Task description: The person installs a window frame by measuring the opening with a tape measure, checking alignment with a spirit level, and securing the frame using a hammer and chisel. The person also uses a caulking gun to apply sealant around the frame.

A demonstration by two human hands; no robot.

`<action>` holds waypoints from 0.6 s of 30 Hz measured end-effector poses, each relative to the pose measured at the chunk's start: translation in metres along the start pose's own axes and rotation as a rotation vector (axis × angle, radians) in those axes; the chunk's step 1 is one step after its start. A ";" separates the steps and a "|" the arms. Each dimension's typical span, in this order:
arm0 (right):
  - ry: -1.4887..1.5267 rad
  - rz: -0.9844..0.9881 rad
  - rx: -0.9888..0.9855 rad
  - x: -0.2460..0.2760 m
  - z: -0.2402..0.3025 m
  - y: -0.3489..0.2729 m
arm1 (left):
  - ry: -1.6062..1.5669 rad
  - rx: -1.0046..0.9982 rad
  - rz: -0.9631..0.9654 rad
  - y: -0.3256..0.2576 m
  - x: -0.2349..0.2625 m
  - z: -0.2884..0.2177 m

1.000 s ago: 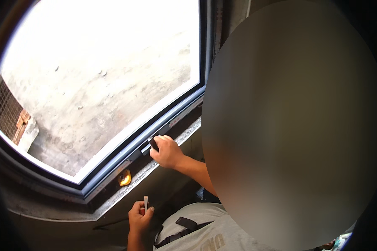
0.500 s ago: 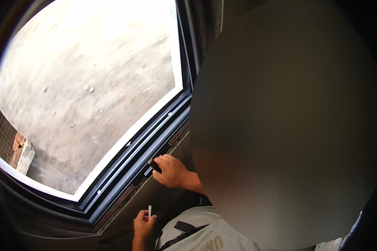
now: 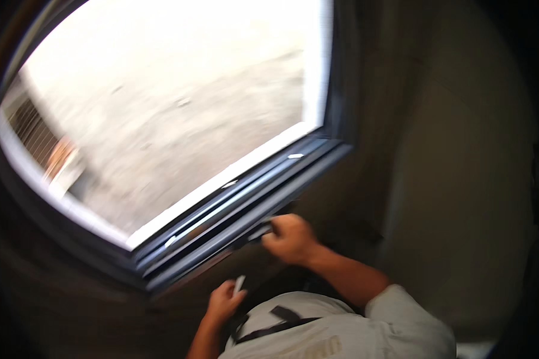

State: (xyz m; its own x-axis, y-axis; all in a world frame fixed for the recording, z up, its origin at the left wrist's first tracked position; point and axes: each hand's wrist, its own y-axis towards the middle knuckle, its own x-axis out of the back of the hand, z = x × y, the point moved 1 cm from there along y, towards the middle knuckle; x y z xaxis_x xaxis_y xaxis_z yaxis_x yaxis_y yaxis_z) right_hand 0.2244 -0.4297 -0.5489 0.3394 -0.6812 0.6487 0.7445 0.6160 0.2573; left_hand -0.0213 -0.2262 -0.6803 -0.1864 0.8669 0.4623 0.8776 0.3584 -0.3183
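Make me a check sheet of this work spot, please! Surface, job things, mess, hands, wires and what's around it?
Surface: dark window frame, lower edge slanting up to the right.
Job's things: pale strip and dark handle, both blurred.
Clutter: small pale spots on the frame, too blurred to name.
Hands: left hand holds the strip; right hand is closed around the handle, by the frame's lower edge.
Cables: nothing seen; a black strap crosses the shirt.
Surroundings: pale ground beyond the frame, an orange patch at left.

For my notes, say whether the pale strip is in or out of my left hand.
In: the pale strip juts from the left hand, lower end hidden in grip.
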 end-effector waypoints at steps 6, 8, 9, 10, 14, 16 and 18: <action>0.259 -0.112 -0.102 -0.016 -0.015 -0.035 | 0.064 -0.176 0.088 0.002 0.003 0.008; 0.183 -0.147 -0.013 -0.019 -0.023 -0.035 | 0.058 -0.167 0.065 -0.001 0.005 0.007; 0.206 -0.117 -0.033 -0.022 -0.023 -0.034 | 0.042 -0.159 0.050 -0.003 0.006 0.009; 0.228 -0.101 -0.062 -0.020 -0.022 -0.036 | 0.035 -0.157 0.049 -0.006 0.005 0.010; 0.227 -0.032 -0.068 -0.016 -0.018 -0.034 | 0.026 -0.161 -0.033 -0.012 -0.003 0.016; 0.204 -0.064 0.005 -0.021 -0.026 -0.033 | 0.007 -0.187 -0.049 -0.011 -0.007 0.025; 0.247 -0.078 0.010 -0.021 -0.029 -0.034 | -0.006 -0.198 -0.050 -0.011 -0.009 0.028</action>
State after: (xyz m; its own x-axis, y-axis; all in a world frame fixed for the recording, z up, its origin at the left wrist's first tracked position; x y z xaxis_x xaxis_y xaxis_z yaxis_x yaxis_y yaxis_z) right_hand 0.2083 -0.4475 -0.5919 0.4119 -0.8019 0.4327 0.7689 0.5608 0.3073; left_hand -0.0417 -0.2281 -0.7044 -0.2339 0.8520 0.4684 0.9368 0.3264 -0.1259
